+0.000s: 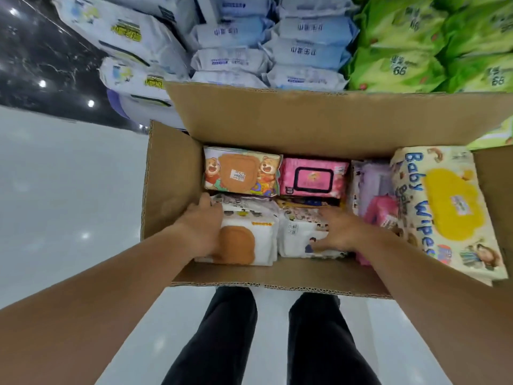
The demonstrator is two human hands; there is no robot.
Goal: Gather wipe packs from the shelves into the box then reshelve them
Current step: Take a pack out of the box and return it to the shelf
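Both hands were inside the box (172, 190). The left hand (202, 229) lay with fingers together along the left edge of an orange-lidded white pack (258, 240), and the right hand (342, 232) rested flat, fingers apart, on a second pack (297, 237). A cream pack (449, 207) printed "Baby Wipes" lay at the box's right side; green packs (394, 68) behind the box showed "66".

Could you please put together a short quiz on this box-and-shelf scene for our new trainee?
1. True or false: the cardboard box is empty.
2. Which pack lies along the box's right side? A) a black pack B) the Baby Wipes pack with a yellow lid C) a green pack
3. What does the left hand touch?
Key: 1 false. 2 B. 3 the white pack with an orange-brown lid, in the box's near left corner.
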